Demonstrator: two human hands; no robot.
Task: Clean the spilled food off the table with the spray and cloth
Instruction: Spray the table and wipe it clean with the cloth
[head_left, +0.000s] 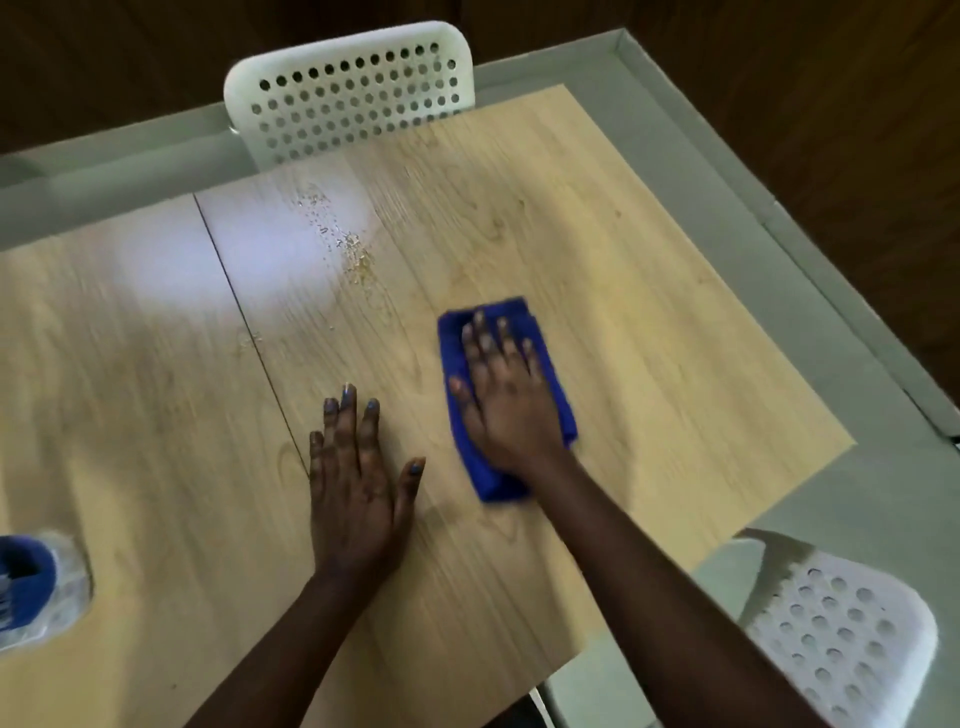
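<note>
Fingers (498, 338) of right hand (506, 395) press flat on cloth (563, 410).

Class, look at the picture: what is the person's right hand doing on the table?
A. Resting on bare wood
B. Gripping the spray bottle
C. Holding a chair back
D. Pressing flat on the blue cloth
D: the right hand lies with straight fingers on the blue cloth, while the left hand rests flat on the bare table and the spilled food sits farther off, apart from the cloth.
</note>
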